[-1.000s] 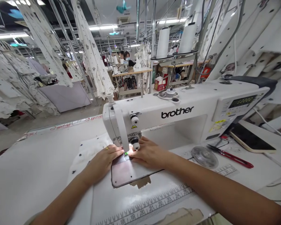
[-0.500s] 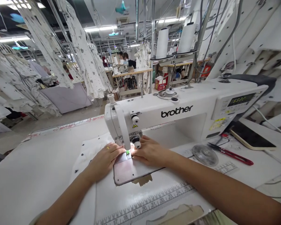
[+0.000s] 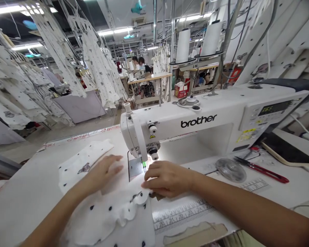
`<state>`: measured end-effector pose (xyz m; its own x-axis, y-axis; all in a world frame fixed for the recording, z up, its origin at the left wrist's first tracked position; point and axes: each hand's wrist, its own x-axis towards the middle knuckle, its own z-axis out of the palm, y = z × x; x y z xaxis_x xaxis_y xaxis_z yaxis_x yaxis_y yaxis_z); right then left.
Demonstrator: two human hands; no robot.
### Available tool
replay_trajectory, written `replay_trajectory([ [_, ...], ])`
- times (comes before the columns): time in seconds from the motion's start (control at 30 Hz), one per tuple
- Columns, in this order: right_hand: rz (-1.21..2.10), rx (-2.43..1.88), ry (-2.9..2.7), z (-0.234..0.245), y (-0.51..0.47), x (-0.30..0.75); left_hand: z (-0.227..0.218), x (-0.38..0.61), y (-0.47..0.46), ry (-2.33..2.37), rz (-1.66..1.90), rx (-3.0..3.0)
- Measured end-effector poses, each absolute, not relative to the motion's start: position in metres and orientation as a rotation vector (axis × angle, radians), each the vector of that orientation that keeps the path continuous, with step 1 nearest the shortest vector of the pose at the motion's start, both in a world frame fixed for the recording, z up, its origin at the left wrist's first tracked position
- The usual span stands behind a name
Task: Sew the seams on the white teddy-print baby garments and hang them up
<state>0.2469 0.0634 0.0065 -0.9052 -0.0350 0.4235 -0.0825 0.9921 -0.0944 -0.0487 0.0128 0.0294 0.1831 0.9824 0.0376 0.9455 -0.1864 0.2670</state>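
Note:
A white sewing machine (image 3: 198,121) stands in front of me, its lamp lit beside the green-marked presser foot (image 3: 144,164). My right hand (image 3: 167,178) is just right of and nearer than the foot, fingers curled and pinching the edge of a white printed fabric piece (image 3: 110,209) with a ruffled edge. This piece spreads over the near left of the table. My left hand (image 3: 104,173) hovers left of the needle plate (image 3: 135,167), fingers spread, nothing in them. Beyond it lies another white printed fabric piece (image 3: 79,166), partly behind my left forearm.
Right of my right hand lie a clear round bobbin case (image 3: 231,170), red-handled thread snips (image 3: 262,169) and a phone (image 3: 285,149). A printed ruler (image 3: 182,216) runs along the near table edge. Thread cones (image 3: 183,46) stand behind the machine; printed garments (image 3: 100,68) hang further back.
My left hand has left the presser foot, moving left with its fingers opening. My right hand has drawn back toward me, and the ruffled fabric now lies before the machine.

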Motion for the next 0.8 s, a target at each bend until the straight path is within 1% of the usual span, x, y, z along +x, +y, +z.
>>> replay_trajectory([
  [0.1,0.194,0.185,-2.726,0.007,0.056,0.245,0.035,-0.005,-0.024,1.609,0.298,2.2],
  [0.2,0.219,0.259,-2.785,0.008,0.05,0.245,0.034,0.018,-0.035,1.631,0.345,2.022],
  [0.3,0.236,0.249,-2.845,0.013,0.049,0.246,0.028,0.019,-0.024,1.621,0.464,1.84],
  [0.37,0.242,0.218,-2.865,0.017,0.049,0.247,0.021,0.017,-0.015,1.677,0.522,1.824],
  [0.43,0.233,0.196,-2.89,0.022,0.049,0.249,0.015,0.018,-0.01,1.815,0.526,1.924],
  [0.53,0.193,0.189,-2.949,0.024,0.05,0.25,0.01,0.023,-0.011,1.889,0.571,2.306],
  [0.63,0.191,0.204,-2.965,0.02,0.052,0.25,0.011,0.024,-0.021,1.583,0.547,2.682],
  [0.7,0.244,0.215,-2.915,0.016,0.054,0.249,0.009,0.02,-0.029,1.385,0.473,2.81],
  [0.8,0.358,0.157,-2.813,0.01,0.055,0.248,-0.002,0.012,-0.037,1.344,0.427,2.831],
])
